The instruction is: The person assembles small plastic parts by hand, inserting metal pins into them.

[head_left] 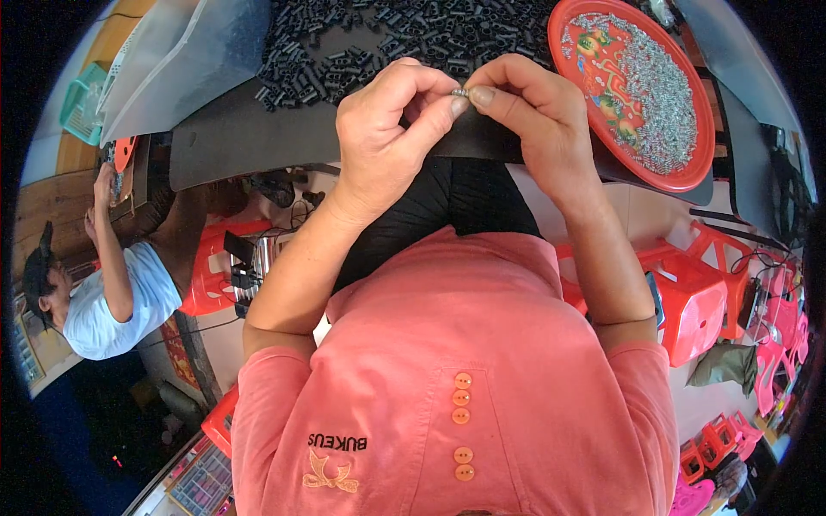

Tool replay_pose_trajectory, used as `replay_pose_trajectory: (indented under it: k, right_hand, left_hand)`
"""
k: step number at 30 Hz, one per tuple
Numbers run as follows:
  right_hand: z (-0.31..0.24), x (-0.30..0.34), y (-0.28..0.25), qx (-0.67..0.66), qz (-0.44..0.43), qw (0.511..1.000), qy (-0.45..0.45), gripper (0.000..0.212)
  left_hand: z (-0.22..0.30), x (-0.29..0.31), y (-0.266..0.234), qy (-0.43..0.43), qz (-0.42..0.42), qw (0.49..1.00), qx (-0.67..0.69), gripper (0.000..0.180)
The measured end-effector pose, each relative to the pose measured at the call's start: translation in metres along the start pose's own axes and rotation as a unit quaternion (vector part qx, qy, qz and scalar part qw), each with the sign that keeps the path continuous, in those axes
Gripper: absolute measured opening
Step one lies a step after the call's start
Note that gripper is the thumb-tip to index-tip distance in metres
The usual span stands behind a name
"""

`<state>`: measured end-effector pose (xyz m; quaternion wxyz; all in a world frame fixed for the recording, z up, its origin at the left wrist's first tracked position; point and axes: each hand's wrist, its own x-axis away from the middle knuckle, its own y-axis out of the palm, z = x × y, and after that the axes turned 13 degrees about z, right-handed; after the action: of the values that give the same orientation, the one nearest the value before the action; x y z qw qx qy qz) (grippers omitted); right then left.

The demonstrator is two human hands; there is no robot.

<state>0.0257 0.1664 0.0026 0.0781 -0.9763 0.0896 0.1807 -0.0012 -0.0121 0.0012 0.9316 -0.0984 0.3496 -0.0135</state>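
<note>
**Small metal spring pinched between both hands**

The small metal spring [461,92] sits between our fingertips above the dark table [258,133], its long axis running left to right. Our left hand [387,129] and right hand [533,116] each pinch one end, equally near, thumbs and forefingers closed on it.

Single head-worn fisheye view, looking steeply down, close above hands [465,120] and table [258,129]

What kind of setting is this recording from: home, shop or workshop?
Most likely a small assembly workshop. A pile of small black plastic parts covers the worktable, a red tray holds many small metal pieces, and a co-worker sits at a nearby bench.
</note>
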Motion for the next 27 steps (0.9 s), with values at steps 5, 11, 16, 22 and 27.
replay_pose_trajectory:
  k: [5,11,16,22,27]
  right_hand:
    - [0.001,0.0,0.004,0.011,0.019,0.998,-0.06,0.009]
    - [0.0,0.0,0.005,0.054,0.039,0.991,-0.116,0.006]
    - [-0.001,0.001,0.006,0.089,0.059,0.981,-0.16,0.008]
    - [0.002,0.002,0.007,0.135,0.085,0.958,-0.237,0.012]
    - [0.004,0.002,0.01,0.128,0.108,0.961,-0.221,0.015]
  left_hand:
    - [0.0,-0.001,-0.003,-0.093,-0.023,0.995,0.036,0.009]
    - [0.015,-0.006,-0.005,-0.247,-0.032,0.966,0.063,0.011]
    - [0.016,-0.014,-0.008,-0.308,-0.063,0.944,0.106,0.021]
    - [0.017,-0.02,-0.009,-0.348,-0.102,0.925,0.114,0.019]
    - [0.014,-0.013,-0.008,-0.339,-0.073,0.926,0.151,0.014]
